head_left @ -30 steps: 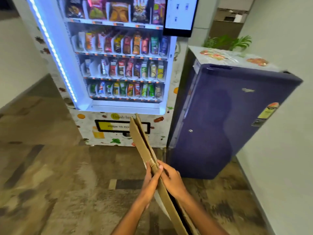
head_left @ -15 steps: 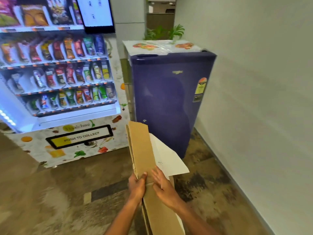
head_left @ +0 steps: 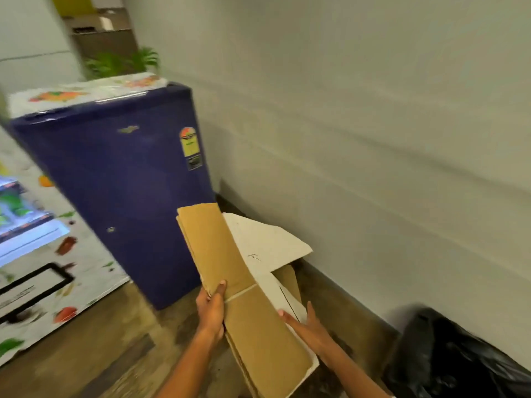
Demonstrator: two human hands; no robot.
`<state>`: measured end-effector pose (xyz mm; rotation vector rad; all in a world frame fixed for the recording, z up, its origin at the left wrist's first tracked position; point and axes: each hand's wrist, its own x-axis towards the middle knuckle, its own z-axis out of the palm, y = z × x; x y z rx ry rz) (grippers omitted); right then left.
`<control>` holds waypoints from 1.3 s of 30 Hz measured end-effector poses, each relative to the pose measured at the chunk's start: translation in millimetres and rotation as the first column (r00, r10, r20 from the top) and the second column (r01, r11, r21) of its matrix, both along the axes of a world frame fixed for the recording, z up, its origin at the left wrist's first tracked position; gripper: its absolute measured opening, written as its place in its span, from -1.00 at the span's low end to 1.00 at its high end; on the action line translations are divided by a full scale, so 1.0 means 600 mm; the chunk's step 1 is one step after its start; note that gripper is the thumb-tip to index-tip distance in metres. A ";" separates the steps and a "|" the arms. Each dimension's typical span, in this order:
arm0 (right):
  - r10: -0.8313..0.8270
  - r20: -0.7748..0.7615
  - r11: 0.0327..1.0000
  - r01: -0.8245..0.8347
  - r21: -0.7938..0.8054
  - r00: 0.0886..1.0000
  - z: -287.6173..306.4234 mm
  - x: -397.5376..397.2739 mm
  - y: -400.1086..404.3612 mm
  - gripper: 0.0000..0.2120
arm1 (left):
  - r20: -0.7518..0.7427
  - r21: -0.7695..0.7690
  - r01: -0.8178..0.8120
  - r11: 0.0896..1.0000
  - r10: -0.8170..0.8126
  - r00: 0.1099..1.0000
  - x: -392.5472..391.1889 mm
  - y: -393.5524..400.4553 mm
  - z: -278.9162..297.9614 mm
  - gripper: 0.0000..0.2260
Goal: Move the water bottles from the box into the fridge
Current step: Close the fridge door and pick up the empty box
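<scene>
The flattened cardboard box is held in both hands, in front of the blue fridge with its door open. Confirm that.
Not quite. The head view shows the blue fridge with its door shut, not open. The rest stands: the flattened cardboard box is held by the left hand and the right hand.

Box (head_left: 253,285): flattened corrugated cardboard, matt brown on one face, white paper-like on other, slightly speckled, faint pen scribble
Fridge (head_left: 126,179): deep blue door, smooth painted finish, soft sheen; glossy printed stickers (head_left: 190,147) near upper corner; top covered by shiny plastic sheet (head_left: 86,91) with fruit print
Bin bag (head_left: 457,357): black plastic film, crinkled, glossy
Floor (head_left: 94,340): brown, mottled, wood-look, low sheen
Wall (head_left: 373,124): pale, matt, smooth painted
Vending machine (head_left: 37,268): glossy printed panel, blurred
</scene>
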<state>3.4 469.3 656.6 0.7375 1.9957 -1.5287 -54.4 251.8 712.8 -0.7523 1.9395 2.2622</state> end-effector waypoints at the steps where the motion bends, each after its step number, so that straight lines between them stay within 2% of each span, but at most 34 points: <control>1: -0.028 0.008 0.999 0.029 -0.040 1.000 0.002 0.017 0.033 0.39 | 0.009 0.014 0.026 1.000 -0.026 1.000 -0.001 0.034 -0.001 -0.75; 3: -0.095 0.007 0.992 0.095 -0.088 0.995 0.008 0.045 0.088 0.44 | 0.023 0.040 0.076 0.996 -0.077 0.997 -0.001 0.095 -0.003 -0.78; 6: -0.230 0.007 0.964 0.229 -0.136 0.973 0.008 0.088 0.156 0.45 | 0.063 0.060 0.135 0.989 -0.138 0.988 -0.001 0.173 -0.008 -0.71; 9: -0.465 0.034 0.853 0.459 -0.249 0.884 0.009 0.135 0.213 0.45 | 0.103 0.071 0.190 0.979 -0.197 0.975 -0.004 0.241 -0.022 -0.66; 13: -0.638 0.143 0.661 0.633 -0.402 0.757 0.003 0.193 0.257 0.13 | 0.136 0.060 0.335 0.940 -0.341 0.930 -0.003 0.324 -0.043 -0.66; 17: -0.739 0.161 0.575 0.737 -0.355 0.654 -0.020 0.248 0.298 0.02 | 0.174 0.054 0.487 0.872 -0.488 0.855 0.012 0.404 -0.064 -0.61; 22: -0.855 0.199 0.411 0.861 -0.300 0.478 -0.016 0.323 0.349 -0.04 | 0.285 0.119 0.663 0.739 -0.665 0.690 0.047 0.508 -0.100 -0.43; 26: -0.905 0.233 0.313 0.928 -0.205 0.356 -0.007 0.385 0.373 -0.03 | 0.348 0.236 0.781 0.579 -0.800 0.488 0.069 0.594 -0.119 -0.28; 28: -0.935 0.264 0.199 0.968 -0.155 0.235 -0.027 0.421 0.376 0.02 | 0.359 0.271 0.835 0.479 -0.855 0.374 0.079 0.638 -0.124 -0.35; 30: -0.960 0.228 0.135 0.981 -0.136 0.164 -0.076 0.474 0.367 0.16 | 0.365 0.303 0.858 0.415 -0.882 0.298 0.093 0.666 -0.126 -0.43; 32: -0.967 0.247 0.037 0.991 -0.128 0.068 -0.084 0.501 0.350 0.25 | 0.374 0.346 0.885 0.310 -0.911 0.173 0.106 0.696 -0.133 -0.43; 34: -0.949 0.309 -0.086 0.992 -0.087 -0.055 -0.037 0.488 0.340 0.14 | 0.408 0.353 0.908 0.227 -0.910 0.069 0.121 0.718 -0.144 -0.42; 36: -0.925 0.345 -0.201 0.975 -0.093 -0.158 -0.022 0.496 0.327 0.08 | 0.444 0.342 0.924 0.172 -0.896 0.002 0.141 0.731 -0.147 -0.44; 39: -0.912 0.368 -0.229 0.969 -0.094 -0.180 -0.031 0.529 0.320 0.17 | 0.487 0.338 0.934 0.116 -0.870 -0.069 0.172 0.754 -0.157 -0.49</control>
